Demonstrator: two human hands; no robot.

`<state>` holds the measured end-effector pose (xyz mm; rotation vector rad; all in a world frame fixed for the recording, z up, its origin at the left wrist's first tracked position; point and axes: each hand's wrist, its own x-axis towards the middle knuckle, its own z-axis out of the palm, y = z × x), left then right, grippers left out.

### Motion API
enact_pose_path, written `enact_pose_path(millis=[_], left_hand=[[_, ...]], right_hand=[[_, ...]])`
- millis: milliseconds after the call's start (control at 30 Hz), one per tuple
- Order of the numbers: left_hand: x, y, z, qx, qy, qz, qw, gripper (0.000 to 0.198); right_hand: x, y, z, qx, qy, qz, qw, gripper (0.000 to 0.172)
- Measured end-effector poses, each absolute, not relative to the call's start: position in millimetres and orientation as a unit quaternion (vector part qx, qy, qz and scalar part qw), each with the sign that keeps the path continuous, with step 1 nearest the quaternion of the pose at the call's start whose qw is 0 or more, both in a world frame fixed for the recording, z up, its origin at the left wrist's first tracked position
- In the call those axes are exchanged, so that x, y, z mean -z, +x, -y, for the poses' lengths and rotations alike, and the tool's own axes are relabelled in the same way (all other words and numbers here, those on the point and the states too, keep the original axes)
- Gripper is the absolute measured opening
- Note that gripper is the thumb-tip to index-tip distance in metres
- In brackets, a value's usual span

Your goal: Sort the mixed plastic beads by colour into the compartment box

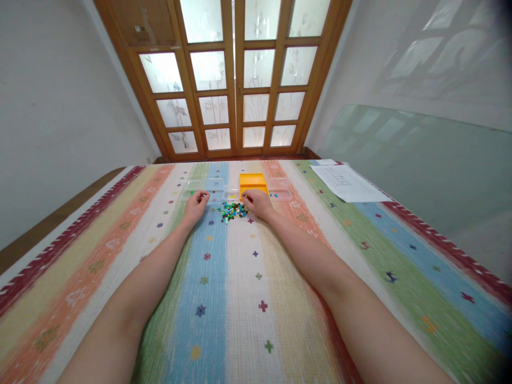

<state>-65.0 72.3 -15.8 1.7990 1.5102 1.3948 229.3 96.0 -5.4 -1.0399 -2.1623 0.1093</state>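
Observation:
A loose pile of small coloured pieces [233,212], green, blue, yellow, white and dark red, lies on the striped tablecloth between my hands. My left hand [196,207] is left of the pile, at the near edge of a clear plastic box. Its thumb and fingertips are pinched together; anything between them is too small to make out. At the right edge of the pile is my right hand [258,204], in front of a yellow tray [253,181] and hiding part of it. Its fingers are also closed in a pinch, their contents unclear.
Clear boxes stand left [216,184] and right [281,183] of the yellow tray, with a few green, red, yellow and blue pieces in them. Printed paper sheets [347,183] lie at the far right. Behind the table [248,325] is a wooden glass-paned door [236,101].

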Motion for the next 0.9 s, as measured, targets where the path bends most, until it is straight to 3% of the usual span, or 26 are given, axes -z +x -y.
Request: enact_pose_path(millis=[233,633,733,900], left_hand=[[12.3,-57.4,-65.8,-0.480,0.647,-0.544,0.235,0.024],[14.9,-56.7,-69.7,-0.515,0.599,-0.532,0.305,0.026],[16.7,-58.6,-73.4,-0.531,0.579,-0.522,0.331,0.037],[22.9,-62.9,-80.2,-0.525,0.574,-0.491,0.392,0.072]], right_hand=[[7.7,225.8,-93.7,-0.074,-0.352,0.884,0.297,0.026],[4.4,223.1,-92.2,-0.082,-0.323,0.911,0.242,0.019],[4.6,222.3,-91.6,-0.085,-0.327,0.911,0.238,0.018],[5.7,221.3,-92.7,-0.093,-0.331,0.910,0.232,0.016]])
